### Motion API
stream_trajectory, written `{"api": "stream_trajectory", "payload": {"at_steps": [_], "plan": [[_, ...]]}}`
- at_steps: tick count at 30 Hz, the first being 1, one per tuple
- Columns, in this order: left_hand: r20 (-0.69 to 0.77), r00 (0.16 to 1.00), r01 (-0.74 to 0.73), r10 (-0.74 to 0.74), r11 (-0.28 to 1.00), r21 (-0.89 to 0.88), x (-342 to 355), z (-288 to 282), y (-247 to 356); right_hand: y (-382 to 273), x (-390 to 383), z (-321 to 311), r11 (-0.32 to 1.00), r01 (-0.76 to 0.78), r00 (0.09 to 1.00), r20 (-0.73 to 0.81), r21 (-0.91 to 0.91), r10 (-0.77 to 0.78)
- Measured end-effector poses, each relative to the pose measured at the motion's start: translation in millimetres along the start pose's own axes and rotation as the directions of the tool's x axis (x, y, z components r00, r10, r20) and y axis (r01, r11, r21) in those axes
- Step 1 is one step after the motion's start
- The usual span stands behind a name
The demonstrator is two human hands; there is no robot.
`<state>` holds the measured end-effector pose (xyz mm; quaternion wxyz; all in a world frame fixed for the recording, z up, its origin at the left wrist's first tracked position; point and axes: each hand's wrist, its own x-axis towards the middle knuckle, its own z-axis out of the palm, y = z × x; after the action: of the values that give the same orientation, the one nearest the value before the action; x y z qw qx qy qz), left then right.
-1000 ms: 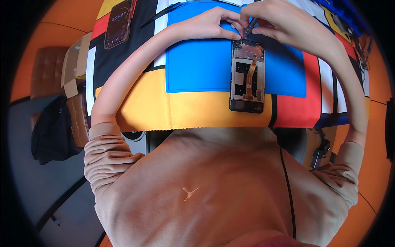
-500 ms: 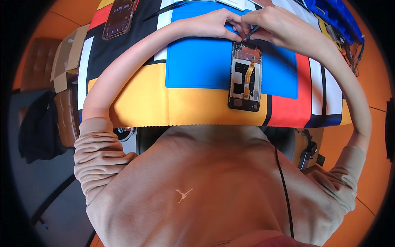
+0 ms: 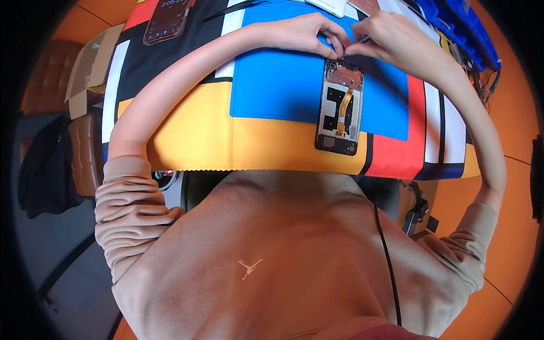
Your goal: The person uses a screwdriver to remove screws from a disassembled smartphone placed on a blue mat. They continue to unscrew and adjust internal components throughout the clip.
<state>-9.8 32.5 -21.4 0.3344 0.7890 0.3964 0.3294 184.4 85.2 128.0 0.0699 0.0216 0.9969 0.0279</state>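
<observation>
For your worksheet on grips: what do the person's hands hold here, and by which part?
Both hands, left and right, pinch at the top end of the opened phone on the blue mat; any tool is too small to tell.

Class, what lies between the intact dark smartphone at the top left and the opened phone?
In the head view: the person's left forearm crossing the blue mat.

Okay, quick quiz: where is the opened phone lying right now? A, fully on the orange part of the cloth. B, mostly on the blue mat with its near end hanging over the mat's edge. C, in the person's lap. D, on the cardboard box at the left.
B: the opened phone lies on the blue mat, its near end past the mat's edge, while both hands, left hand and right hand, work at its far end.
</observation>
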Motion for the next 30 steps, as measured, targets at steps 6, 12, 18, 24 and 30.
{"api": "stream_trajectory", "payload": {"at_steps": [6, 12, 18, 24, 30], "plan": [[-0.008, 1.000, 0.005, -0.006, 0.998, -0.070, -1.4, 0.8, 3.6, 6.1, -2.3, 2.1, 0.999, -0.043, 0.987, 0.154, -0.001, 0.043], [-0.016, 1.000, -0.002, 0.002, 1.000, 0.011, -1.7, -0.7, 5.3, 3.3, -3.4, 2.7, 0.984, 0.117, 0.991, -0.075, 0.136, -0.107], [-0.014, 1.000, -0.008, 0.009, 0.998, 0.056, -2.9, -0.6, 2.9, -5.4, 1.6, -14.0, 0.985, -0.073, 0.984, 0.175, 0.158, 0.045], [-0.024, 0.999, -0.032, 0.032, 0.999, -0.010, -2.6, 1.0, -1.0, -11.4, -0.9, -24.6, 0.971, -0.059, 0.990, 0.142, 0.231, 0.027], [-0.016, 1.000, -0.017, 0.018, 1.000, 0.018, -2.1, -0.9, 0.7, -6.8, 3.6, -21.7, 0.924, 0.013, 0.995, 0.090, 0.381, -0.051]]}}
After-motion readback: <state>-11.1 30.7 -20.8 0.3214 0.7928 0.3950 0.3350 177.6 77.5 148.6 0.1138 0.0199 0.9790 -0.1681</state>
